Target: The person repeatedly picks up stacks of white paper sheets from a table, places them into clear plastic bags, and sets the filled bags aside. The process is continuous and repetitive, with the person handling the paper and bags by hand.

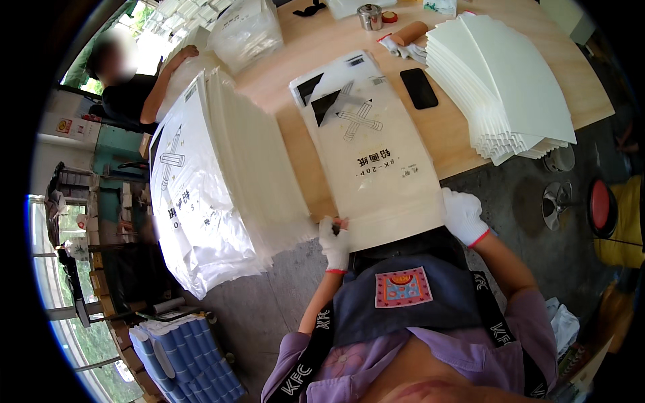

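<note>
In front of me a clear plastic bag of cream paper (390, 168), printed with crossed pencils and a black corner, lies over the table's near edge. A similar printed bag (310, 87) shows beneath its far end. My left hand (334, 247), in a white glove with a red cuff, closes on its near left corner, bare fingertips showing. At the near right corner is my right hand (463, 216), gloved alike and curled against the bag's edge, its fingertips partly hidden. Left of these stands a thick stack of printed plastic bags (195, 181).
Fanned white paper sheets (507, 80) lie right on the wooden table (282, 40), near a black phone (418, 88), gloves (408, 50) and a metal tin (369, 17). Another person (127, 87) works at far left. Blue-white rolls (188, 359) stand lower left; a stool (556, 201) is at right.
</note>
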